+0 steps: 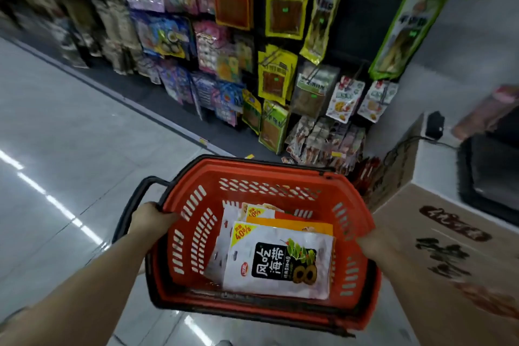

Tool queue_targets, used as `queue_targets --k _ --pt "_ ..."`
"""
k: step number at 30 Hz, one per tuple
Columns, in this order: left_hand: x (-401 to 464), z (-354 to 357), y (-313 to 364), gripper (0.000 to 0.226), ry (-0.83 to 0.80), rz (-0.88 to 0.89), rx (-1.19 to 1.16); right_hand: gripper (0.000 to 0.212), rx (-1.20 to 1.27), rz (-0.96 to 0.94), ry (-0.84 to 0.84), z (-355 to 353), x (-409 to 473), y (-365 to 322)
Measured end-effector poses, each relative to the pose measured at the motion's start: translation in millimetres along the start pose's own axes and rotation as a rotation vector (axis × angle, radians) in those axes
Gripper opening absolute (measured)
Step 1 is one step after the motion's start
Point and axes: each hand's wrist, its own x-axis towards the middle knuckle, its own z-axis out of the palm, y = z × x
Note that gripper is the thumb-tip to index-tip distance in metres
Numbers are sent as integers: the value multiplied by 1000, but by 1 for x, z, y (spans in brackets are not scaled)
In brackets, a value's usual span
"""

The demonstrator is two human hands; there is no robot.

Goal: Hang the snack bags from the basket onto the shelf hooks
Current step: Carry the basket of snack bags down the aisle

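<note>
slotted red plastic basket (261, 177), glossy bags (278, 264)

The top snack bag (278, 264) in the basket reads "风吃海带", "40%" and "8".

I see a glossy grey tiled floor (70, 132) streaked with reflections of ceiling strip lights. A dark base strip (157, 104) runs along the foot of the display wall. At right stands a pale grey wall (460, 45), with brown cardboard boxes (455, 255) and a black tray-like unit (494, 174) below it.
</note>
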Motion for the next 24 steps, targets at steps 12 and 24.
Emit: queue_targets --k 12,24 --pt "-28 -153 -90 16 308 -286 -210 41 -76 -262 -121 40 -37 -225" --pt "77 -372 -197 35 587 -425 -306 24 -136 -583 -202 172 -139 -542"
